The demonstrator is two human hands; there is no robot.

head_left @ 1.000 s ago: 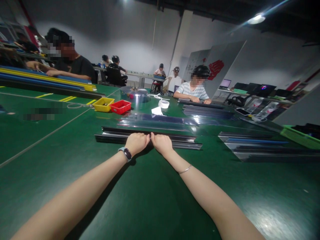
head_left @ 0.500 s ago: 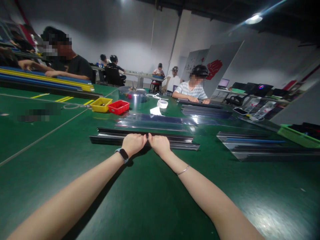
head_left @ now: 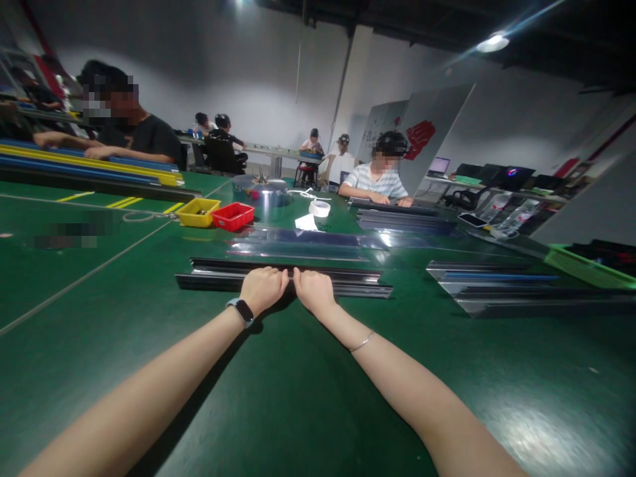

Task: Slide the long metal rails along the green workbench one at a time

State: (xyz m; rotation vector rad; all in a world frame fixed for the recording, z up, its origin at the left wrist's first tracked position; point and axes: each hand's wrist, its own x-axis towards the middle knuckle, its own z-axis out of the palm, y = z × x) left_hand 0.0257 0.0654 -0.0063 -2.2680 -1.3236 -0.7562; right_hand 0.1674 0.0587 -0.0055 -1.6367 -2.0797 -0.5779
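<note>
A long black channel-shaped profile (head_left: 211,281) lies crosswise on the green table in front of me. My left hand (head_left: 264,290), with a watch at the wrist, is closed round its near middle. Close beside it, my right hand (head_left: 314,290) is also closed on the profile, thumb towards the other thumb. The fingertips of both hands are hidden behind the profile's edge. Just beyond lie clear plastic strips (head_left: 298,248), shiny and flat.
A yellow bin (head_left: 199,213) and a red bin (head_left: 233,216) stand beyond, left of a tape roll (head_left: 319,209). More profiles (head_left: 521,291) lie at right, near a green basket (head_left: 586,265). Co-workers sit across the table and at left; one handles another dark profile (head_left: 392,205).
The whole view has shifted slightly. My thumbs are a little further apart, while both hands stay closed on the black profile.
</note>
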